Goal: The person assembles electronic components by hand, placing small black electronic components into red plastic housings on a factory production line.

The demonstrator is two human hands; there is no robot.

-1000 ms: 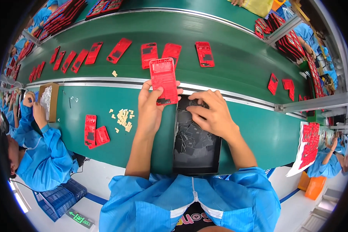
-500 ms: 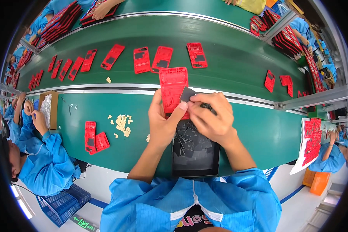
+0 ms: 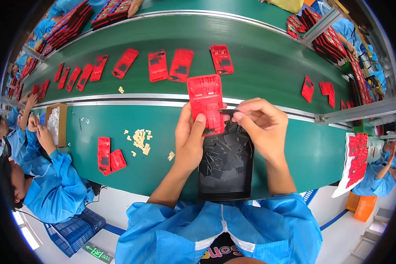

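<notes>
My left hand (image 3: 191,136) is closed on a red plastic housing (image 3: 205,99), its thumb lying across the lower inner face. Ribs and moulded recesses show on the side turned up. Between the thumb and fingers of my right hand (image 3: 264,125) is pinched a thin dark-grey pad (image 3: 228,111), seen nearly edge-on beside the housing's right edge. Below both hands stands a black tray (image 3: 225,195) with many loose dark pads (image 3: 226,158) in it.
Left of me lie small cream-coloured pieces (image 3: 141,140) and two red housings (image 3: 104,154). Behind a metal rail (image 3: 149,99), more red housings (image 3: 157,66) lie on a green belt (image 3: 259,66). A co-worker in blue (image 3: 53,185) sits at the left beside a cardboard box (image 3: 62,125).
My right hand has moved right, drawing the pad from over the housing to its edge and tilting it edge-on. The housing has shifted slightly right in my left hand.
</notes>
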